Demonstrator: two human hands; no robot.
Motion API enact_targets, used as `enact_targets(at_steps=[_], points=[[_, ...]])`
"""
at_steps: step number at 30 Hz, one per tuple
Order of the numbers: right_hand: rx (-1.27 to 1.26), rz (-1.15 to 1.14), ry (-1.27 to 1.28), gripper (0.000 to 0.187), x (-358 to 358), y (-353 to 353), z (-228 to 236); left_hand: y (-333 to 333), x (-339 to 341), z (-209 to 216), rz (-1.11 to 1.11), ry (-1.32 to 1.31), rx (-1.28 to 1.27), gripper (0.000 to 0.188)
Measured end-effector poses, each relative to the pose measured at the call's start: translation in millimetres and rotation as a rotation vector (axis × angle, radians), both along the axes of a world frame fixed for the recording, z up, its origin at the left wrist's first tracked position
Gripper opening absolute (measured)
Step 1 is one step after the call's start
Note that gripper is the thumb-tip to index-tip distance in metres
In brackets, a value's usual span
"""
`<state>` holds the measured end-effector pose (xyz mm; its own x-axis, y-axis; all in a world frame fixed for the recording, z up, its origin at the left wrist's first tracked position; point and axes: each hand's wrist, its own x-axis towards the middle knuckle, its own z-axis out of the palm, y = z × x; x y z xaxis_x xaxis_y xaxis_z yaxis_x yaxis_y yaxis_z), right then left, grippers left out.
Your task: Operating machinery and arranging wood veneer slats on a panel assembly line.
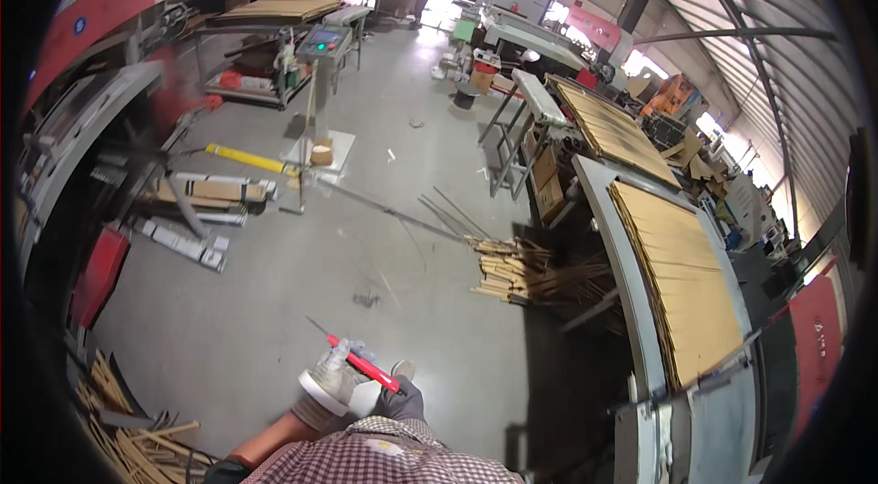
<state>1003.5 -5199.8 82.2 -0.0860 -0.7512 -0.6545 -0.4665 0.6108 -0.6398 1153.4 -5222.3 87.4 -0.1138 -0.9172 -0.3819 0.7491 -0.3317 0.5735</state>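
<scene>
Open grey floor [293,287] spreads ahead of me, wide and free between the metal rim of the tabletop [605,221] on my right and a red machine panel [99,278] on my left. A heap of narrow tan strips [508,269] juts out beside that tabletop, which carries a stack of tan sheets [690,278], their near-side edges uneven. A yellow bar [249,158] and a thin grey bar [384,208] roughly in line with it cross the floor further off.

The space below the tabletop sinks into dark shadow, and the black fisheye border cuts off the machinery on both sides. My checked garment [366,461] fills the bottom, and one shoe [403,368] peeks out past my right hand [401,404].

That hand, in a dark grey glove, has its fingers closed round the lower end of a slim red-handled tool [366,364], held in front of my body above the floor. My left hand [333,380] is at its upper part, pale and glassy-looking there; I cannot tell whether those fingers pinch it or merely touch. The handle is bright red, slanting up to the left into a thin dark tip, too fine to make out as blade or shaft
</scene>
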Motion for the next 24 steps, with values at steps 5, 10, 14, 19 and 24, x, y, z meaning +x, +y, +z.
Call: enact_targets(at_steps=[5, 10, 14, 19, 24], points=[[0.02, 0.092, 0.281, 0.035, -268.0, -64.6, -338.7, -198.1, -32.8, 8.3, 0.088, 0.046, -0.009, 0.035], [-0.106, 0.238, 0.244, 0.027, -345.4, -390.0, -357.5, -375.7, -44.8, 59.2, 0.146, 0.009, 0.014, 0.038], [-0.458, -0.115, -0.295, 0.024, -228.0, -729.1, -187.9, -529.1, -33.7, 20.9, 0.353, -0.076, 0.078, 0.039], [-0.655, 0.053, -0.287, 0.024, -173.1, -913.3, -123.7, -744.2, -20.6, -44.4, 0.284, -0.031, -0.073, 0.034], [-0.012, 0.181, -0.02, 0.027, -234.3, -936.7, -224.8, -941.7, -25.1, 60.1, 0.09, 0.112, -0.076, 0.038]])
